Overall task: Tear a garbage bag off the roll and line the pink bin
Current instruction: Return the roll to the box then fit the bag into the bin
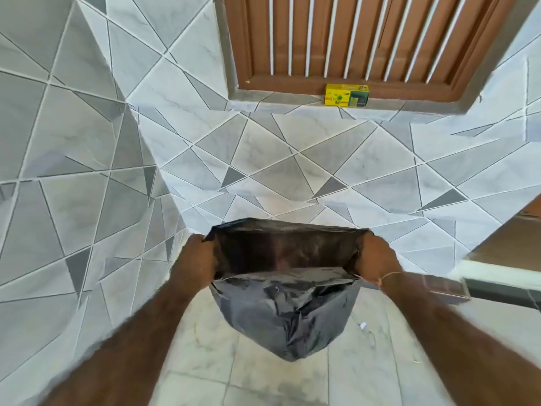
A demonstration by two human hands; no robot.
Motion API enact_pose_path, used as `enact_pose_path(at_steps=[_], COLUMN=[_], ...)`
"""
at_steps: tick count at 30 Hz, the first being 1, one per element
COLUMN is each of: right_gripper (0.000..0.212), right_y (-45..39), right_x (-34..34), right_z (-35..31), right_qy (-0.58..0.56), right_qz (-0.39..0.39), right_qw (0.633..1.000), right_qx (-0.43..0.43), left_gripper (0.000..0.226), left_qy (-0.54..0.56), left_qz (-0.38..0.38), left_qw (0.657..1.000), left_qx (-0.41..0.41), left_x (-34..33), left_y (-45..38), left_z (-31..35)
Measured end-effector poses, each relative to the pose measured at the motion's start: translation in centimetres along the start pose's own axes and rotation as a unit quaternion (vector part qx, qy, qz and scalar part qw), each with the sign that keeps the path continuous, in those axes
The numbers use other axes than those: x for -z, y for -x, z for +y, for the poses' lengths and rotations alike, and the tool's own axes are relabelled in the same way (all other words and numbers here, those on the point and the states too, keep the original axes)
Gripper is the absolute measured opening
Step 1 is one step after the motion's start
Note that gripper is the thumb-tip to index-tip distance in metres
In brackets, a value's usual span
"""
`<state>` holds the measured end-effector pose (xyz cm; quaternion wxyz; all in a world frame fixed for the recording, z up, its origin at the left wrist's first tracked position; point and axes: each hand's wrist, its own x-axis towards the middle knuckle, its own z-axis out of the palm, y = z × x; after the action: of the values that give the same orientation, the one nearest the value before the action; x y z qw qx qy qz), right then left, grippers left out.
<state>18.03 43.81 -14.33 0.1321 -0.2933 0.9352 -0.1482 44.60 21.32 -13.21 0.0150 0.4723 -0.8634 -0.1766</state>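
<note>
Black garbage bag held mouth-open in air; left hand grips its left rim, right hand its right rim, yellow box on sill above.

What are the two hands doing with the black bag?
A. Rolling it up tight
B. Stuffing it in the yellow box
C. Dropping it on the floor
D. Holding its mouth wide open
D: the left hand and the right hand each grip one side of the black bag, and its mouth gapes open between them.
</note>
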Motion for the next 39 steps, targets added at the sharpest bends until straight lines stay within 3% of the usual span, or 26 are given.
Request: enact_pose_path(at_steps=[4, 8, 14, 20, 25, 33, 39], right_gripper=[0.041, 0.041, 0.042, 0.05, 0.052, 0.064, 0.039], right_y=[-0.7, -1.0, -3.2, -6.1, -7.2, -6.3, -7.5], right_x=[-0.5, -1.7, -3.0, -5.3, -6.5, -9.4, -10.4], right_z=[-0.5, -2.6, -8.6, -14.6, -19.2, -21.6, -23.5], right_qy=[0.011, 0.055, 0.079, 0.085, 0.052, -0.015, -0.077], right_qz=[-0.012, -0.024, 0.032, 0.051, 0.067, 0.091, 0.115], right_qw=[1.0, 0.997, 0.992, 0.99, 0.995, 0.995, 0.99], right_qx=[0.018, 0.054, 0.098, 0.098, 0.061, 0.027, -0.004], left_gripper=[0.023, 0.033, 0.054, 0.049, 0.057, 0.069, 0.069], left_qy=[-0.062, -0.021, 0.064, 0.073, 0.066, 0.036, 0.008], left_qz=[0.024, 0.042, 0.108, 0.142, 0.135, 0.059, 0.02], left_qw=[0.995, 0.992, 0.986, 0.983, 0.987, 0.997, 1.0], left_qx=[0.069, 0.115, 0.113, 0.094, 0.065, 0.032, 0.001], left_x=[0.0, -0.3, 2.0, 4.7, 6.4, 5.2, 4.7], left_y=[1.2, 0.5, -3.3, -9.0, -13.2, -15.5, -16.8], left_z=[-0.8, -3.7, -6.8, -9.9, -12.8, -16.7, -18.8])
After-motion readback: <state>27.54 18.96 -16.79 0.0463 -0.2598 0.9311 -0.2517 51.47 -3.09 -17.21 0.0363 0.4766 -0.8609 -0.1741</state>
